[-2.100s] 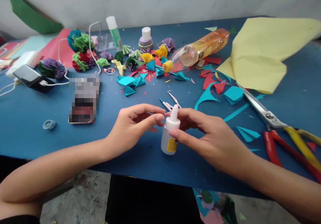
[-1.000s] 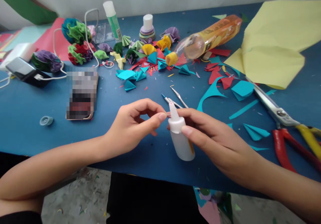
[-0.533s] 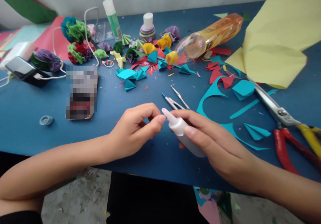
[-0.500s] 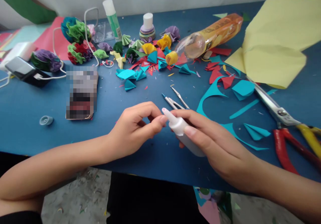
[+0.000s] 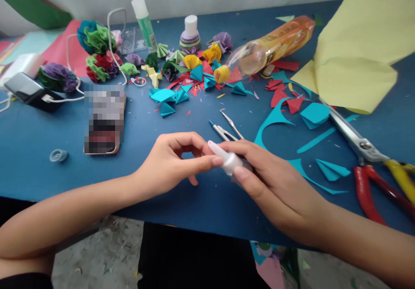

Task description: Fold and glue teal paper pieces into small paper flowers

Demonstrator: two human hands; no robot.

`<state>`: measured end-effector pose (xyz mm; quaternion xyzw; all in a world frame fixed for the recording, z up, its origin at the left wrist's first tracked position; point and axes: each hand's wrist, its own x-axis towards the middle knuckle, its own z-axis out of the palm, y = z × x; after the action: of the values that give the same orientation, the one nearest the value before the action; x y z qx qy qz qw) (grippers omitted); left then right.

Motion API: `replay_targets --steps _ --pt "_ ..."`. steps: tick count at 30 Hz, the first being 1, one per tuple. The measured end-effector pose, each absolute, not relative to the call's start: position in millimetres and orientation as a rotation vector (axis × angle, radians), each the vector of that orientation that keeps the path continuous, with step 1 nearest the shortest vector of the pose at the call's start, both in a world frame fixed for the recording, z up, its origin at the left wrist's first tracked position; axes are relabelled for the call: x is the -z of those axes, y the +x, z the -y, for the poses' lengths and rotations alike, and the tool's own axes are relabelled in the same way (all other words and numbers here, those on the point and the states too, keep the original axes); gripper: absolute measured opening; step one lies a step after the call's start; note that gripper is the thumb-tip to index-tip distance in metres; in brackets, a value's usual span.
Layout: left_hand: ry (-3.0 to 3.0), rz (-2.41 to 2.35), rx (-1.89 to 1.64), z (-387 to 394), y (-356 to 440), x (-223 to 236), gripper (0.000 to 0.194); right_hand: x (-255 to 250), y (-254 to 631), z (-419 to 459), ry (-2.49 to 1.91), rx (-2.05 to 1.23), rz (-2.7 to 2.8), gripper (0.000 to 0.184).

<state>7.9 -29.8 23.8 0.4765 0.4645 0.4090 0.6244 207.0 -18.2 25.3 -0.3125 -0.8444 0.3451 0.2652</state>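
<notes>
Several blue papers (image 5: 167,109) already look folded, one offcut (image 5: 269,124) flat, while above the table (image 5: 139,122) the right hand (image 5: 282,183) wraps its fingers round a tilted white bottle (image 5: 231,163), and whether the left hand (image 5: 173,161), thumb near forefinger, pinches anything I cannot tell.

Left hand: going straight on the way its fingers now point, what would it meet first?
Most likely the white bottle held by the right hand. The left hand looks very close to it, maybe touching; depth there is unclear.
</notes>
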Motion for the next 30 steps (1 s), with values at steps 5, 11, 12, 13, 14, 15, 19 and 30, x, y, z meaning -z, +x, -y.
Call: replay_targets --steps 5,11,12,13,14,15,19,30 --pt "1.072 -1.007 -0.96 30 8 -25 0.016 -26 206 18 -0.836 -0.962 2.268 0.033" --pt "1.078 -0.997 -0.983 32 10 -30 0.016 -32 204 20 -0.949 -1.163 2.12 0.033" --pt "1.078 -1.002 -0.983 32 10 -31 0.017 -32 204 20 -0.97 -1.196 2.088 0.034" --pt "1.079 -1.008 -0.98 33 10 -31 0.018 -33 204 21 -0.984 -1.225 2.059 0.034" --pt "1.081 -1.012 -0.974 33 10 -31 0.019 -33 204 21 -0.987 -1.252 2.035 0.033" --pt "1.084 -1.013 -0.971 33 9 -31 0.02 -33 204 22 -0.98 -1.28 2.015 0.033" --pt "1.101 -1.033 -0.974 34 9 -31 0.02 -34 207 24 -0.985 -1.441 1.875 0.029" --pt "1.176 -1.013 -1.019 35 8 -29 0.009 -37 206 22 -1.055 -1.334 1.958 0.032"
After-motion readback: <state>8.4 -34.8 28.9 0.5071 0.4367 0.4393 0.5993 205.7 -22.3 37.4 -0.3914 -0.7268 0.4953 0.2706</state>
